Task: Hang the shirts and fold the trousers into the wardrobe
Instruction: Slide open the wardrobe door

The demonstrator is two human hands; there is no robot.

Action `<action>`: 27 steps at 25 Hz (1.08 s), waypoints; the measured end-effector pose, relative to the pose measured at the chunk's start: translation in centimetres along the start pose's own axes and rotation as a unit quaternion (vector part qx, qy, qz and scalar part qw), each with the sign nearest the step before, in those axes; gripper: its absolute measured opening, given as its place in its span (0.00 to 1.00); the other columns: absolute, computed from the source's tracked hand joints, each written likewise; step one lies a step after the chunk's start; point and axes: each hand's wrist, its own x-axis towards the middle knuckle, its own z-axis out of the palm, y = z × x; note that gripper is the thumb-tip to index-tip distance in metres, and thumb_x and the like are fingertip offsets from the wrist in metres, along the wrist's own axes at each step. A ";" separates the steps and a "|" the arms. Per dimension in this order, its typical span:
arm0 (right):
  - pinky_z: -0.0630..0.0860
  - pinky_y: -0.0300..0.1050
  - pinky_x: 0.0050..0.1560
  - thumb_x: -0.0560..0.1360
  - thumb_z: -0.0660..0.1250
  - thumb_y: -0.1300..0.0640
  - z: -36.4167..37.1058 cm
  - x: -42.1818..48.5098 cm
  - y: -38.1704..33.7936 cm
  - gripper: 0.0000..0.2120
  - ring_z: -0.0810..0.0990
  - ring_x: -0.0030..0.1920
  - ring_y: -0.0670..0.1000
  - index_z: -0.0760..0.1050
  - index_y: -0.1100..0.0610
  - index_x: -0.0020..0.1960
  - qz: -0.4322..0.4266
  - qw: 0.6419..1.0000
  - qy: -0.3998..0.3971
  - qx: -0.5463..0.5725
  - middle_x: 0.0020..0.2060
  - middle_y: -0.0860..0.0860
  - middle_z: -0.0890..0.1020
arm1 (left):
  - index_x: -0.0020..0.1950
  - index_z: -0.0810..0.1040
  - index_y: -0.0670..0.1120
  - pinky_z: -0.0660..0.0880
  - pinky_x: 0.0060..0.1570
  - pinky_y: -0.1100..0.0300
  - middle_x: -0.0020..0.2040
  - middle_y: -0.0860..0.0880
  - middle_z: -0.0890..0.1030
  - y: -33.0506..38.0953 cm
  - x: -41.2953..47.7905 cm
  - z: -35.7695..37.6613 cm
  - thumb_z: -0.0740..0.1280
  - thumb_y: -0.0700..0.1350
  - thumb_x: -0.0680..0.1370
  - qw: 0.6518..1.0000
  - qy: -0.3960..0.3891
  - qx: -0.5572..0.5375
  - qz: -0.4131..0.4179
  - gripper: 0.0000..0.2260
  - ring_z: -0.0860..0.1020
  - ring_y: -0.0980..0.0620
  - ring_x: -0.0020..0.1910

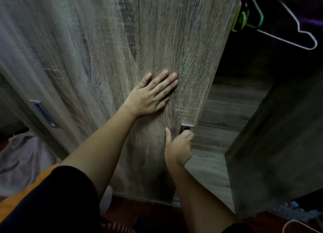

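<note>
- The left hand (150,96) lies flat on the sliding door (122,49), fingers straight and close together, gripping nothing.
- The right hand (179,146) is lower. Its fingers are curled into the recessed metal handle (186,128) and its thumb points up along the wood.
- That handle sits right at the door's right edge. The edge runs up and slightly rightward from the floor to the top of the view.
- Past this edge the wardrobe (227,110) stands open, with a dark gap between the door edge and the side panel (279,145) on the right.
- High in the opening hang a green hanger (259,17) and a white hanger (304,38), both bare. A yellow-green one (238,17) is close to the door edge.
- A second handle (44,114) shows on the door panel at far left.
- A pale grey cloth (22,155) lies crumpled at lower left, well apart from the opening. Whether it is a shirt or trousers cannot be told.
- A white loop (297,225) lies on the floor at bottom right.
</note>
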 end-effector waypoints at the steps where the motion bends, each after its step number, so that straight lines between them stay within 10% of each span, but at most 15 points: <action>1: 0.71 0.42 0.21 0.68 0.64 0.36 0.2 0.0 -0.1 0.26 0.80 0.31 0.56 0.67 0.60 0.42 -0.008 1.000 0.012 0.001 0.38 0.57 0.76 | 0.77 0.50 0.45 0.41 0.72 0.51 0.78 0.48 0.43 -0.2 -0.1 0.0 0.56 0.52 0.80 1.000 0.001 -0.001 0.003 0.29 0.46 0.50 0.77; 27: 0.71 0.44 0.24 0.70 0.69 0.43 4.1 -3.5 -4.6 0.21 0.81 0.39 0.56 0.70 0.60 0.47 -0.013 0.997 -0.061 0.038 0.47 0.57 0.77 | 0.77 0.49 0.44 0.39 0.73 0.52 0.78 0.48 0.43 -6.0 -5.6 -0.2 0.56 0.52 0.80 0.998 -0.020 0.062 0.006 0.30 0.45 0.49 0.77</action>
